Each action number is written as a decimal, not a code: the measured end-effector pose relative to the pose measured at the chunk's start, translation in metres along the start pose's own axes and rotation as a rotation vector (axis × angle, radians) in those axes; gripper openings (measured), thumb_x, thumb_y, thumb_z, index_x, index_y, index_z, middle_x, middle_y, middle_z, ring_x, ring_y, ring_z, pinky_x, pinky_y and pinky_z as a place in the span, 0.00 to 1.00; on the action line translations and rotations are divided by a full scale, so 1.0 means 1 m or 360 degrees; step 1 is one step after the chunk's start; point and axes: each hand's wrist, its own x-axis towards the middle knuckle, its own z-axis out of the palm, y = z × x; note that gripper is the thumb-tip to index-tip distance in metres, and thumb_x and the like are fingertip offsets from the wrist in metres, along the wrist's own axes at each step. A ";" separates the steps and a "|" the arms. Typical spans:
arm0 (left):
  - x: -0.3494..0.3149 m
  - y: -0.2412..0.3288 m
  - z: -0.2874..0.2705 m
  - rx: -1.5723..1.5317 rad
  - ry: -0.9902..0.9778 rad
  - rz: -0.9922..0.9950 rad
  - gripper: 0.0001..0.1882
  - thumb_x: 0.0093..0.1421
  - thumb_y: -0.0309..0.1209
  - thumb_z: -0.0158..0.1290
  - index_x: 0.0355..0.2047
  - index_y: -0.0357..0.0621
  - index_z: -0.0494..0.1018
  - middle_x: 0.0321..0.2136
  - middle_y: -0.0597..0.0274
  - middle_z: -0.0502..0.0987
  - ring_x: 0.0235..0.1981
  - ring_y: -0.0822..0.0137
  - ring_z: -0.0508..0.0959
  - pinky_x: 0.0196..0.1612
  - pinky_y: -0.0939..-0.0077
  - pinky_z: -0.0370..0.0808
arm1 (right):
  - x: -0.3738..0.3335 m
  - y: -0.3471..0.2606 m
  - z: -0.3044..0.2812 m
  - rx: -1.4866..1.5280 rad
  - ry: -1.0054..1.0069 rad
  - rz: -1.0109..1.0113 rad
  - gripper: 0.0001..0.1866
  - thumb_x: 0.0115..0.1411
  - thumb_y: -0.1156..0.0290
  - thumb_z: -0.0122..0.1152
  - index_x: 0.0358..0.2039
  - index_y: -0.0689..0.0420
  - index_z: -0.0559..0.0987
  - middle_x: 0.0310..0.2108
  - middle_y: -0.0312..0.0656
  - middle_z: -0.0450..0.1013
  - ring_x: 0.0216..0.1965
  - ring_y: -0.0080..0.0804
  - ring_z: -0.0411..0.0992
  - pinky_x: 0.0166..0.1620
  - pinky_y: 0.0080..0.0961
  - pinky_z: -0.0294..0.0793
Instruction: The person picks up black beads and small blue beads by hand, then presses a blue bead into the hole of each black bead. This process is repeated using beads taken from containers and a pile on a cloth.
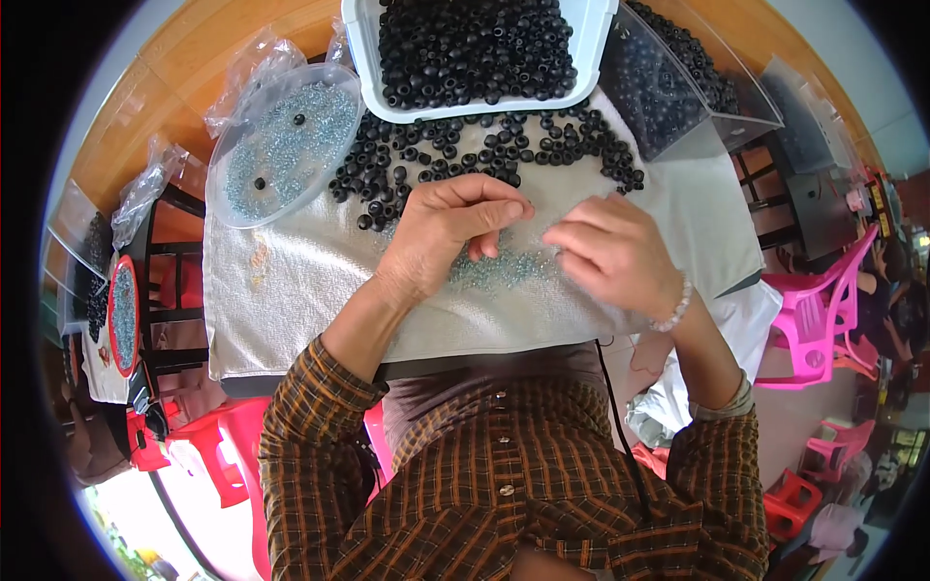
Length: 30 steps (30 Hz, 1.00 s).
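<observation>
- Head view: the left hand (450, 228) is pressing thumb against forefinger, apart from the right hand (620, 252), whose fingers are curling.
- Right fingertips are blurring; cannot tell whether they are meeting, or whether either hand is gripping something fine.
- Small pale-blue beads (504, 273) are lying beneath both hands on a white towel (291, 315).
- Black beads (373, 160) are lying just beyond.

We could pass over bare towel (286, 310) on 2 sides: left, below the oval dish (221, 189), and right, below the clear box (678, 138). Straight ahead, loose black beads (366, 160) and then the white bin (591, 53) block us; nearer, small blue beads (504, 271) lie in the way.
</observation>
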 end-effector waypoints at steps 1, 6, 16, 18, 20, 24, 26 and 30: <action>0.000 0.000 0.000 0.0002 -0.0001 0.0026 0.06 0.59 0.27 0.55 0.34 0.39 0.79 0.28 0.66 0.80 0.18 0.81 0.70 0.22 0.87 0.65 | -0.002 -0.002 0.004 0.0031 -0.0088 -0.0018 0.10 0.44 0.79 0.62 0.30 0.55 0.79 0.23 0.34 0.69 0.26 0.31 0.70 0.31 0.29 0.68; 0.001 -0.003 -0.004 -0.0002 -0.0010 0.0077 0.06 0.59 0.28 0.55 0.34 0.39 0.79 0.27 0.67 0.80 0.19 0.81 0.71 0.23 0.87 0.66 | -0.001 0.003 0.012 -0.0033 -0.0055 0.0085 0.09 0.46 0.79 0.60 0.31 0.55 0.78 0.22 0.36 0.68 0.24 0.32 0.69 0.29 0.28 0.68; 0.001 -0.003 -0.004 0.0053 0.0034 0.0068 0.06 0.58 0.28 0.56 0.33 0.39 0.79 0.23 0.70 0.77 0.18 0.81 0.70 0.22 0.87 0.66 | -0.017 0.038 -0.029 -0.0466 0.0050 0.0755 0.05 0.52 0.75 0.57 0.30 0.55 0.79 0.25 0.40 0.73 0.26 0.38 0.73 0.30 0.29 0.71; 0.001 -0.002 -0.003 0.0076 0.0029 0.0068 0.06 0.58 0.28 0.56 0.33 0.39 0.79 0.22 0.70 0.76 0.18 0.81 0.70 0.22 0.87 0.66 | -0.022 0.035 -0.035 -0.0425 -0.0094 0.0802 0.06 0.52 0.76 0.57 0.31 0.55 0.79 0.25 0.40 0.73 0.26 0.39 0.73 0.30 0.29 0.71; 0.001 -0.003 -0.001 0.0115 0.0022 0.0063 0.06 0.58 0.28 0.57 0.33 0.39 0.79 0.21 0.71 0.76 0.18 0.82 0.70 0.21 0.88 0.65 | -0.025 0.033 -0.035 -0.0383 -0.0233 0.0850 0.06 0.52 0.76 0.56 0.31 0.56 0.79 0.25 0.40 0.72 0.26 0.39 0.73 0.31 0.30 0.71; 0.001 -0.002 -0.001 0.0209 -0.0019 0.0036 0.06 0.59 0.28 0.55 0.33 0.39 0.79 0.27 0.67 0.79 0.19 0.82 0.70 0.22 0.87 0.66 | -0.028 0.033 -0.032 -0.0350 -0.0272 0.0707 0.07 0.51 0.76 0.56 0.32 0.56 0.79 0.26 0.41 0.72 0.27 0.39 0.73 0.31 0.30 0.71; 0.000 -0.001 0.000 0.0204 0.0006 0.0045 0.06 0.59 0.28 0.55 0.33 0.39 0.79 0.26 0.68 0.79 0.19 0.82 0.70 0.23 0.87 0.66 | -0.027 0.036 -0.033 -0.0333 -0.0276 0.0680 0.07 0.51 0.76 0.56 0.32 0.56 0.79 0.26 0.41 0.72 0.27 0.39 0.73 0.31 0.29 0.71; 0.000 -0.003 -0.002 0.0181 0.0002 0.0060 0.06 0.59 0.28 0.55 0.33 0.39 0.79 0.26 0.68 0.79 0.19 0.82 0.70 0.22 0.87 0.66 | -0.026 0.043 -0.032 -0.0191 -0.0289 0.0709 0.07 0.52 0.75 0.57 0.33 0.56 0.79 0.27 0.40 0.72 0.27 0.39 0.72 0.31 0.30 0.70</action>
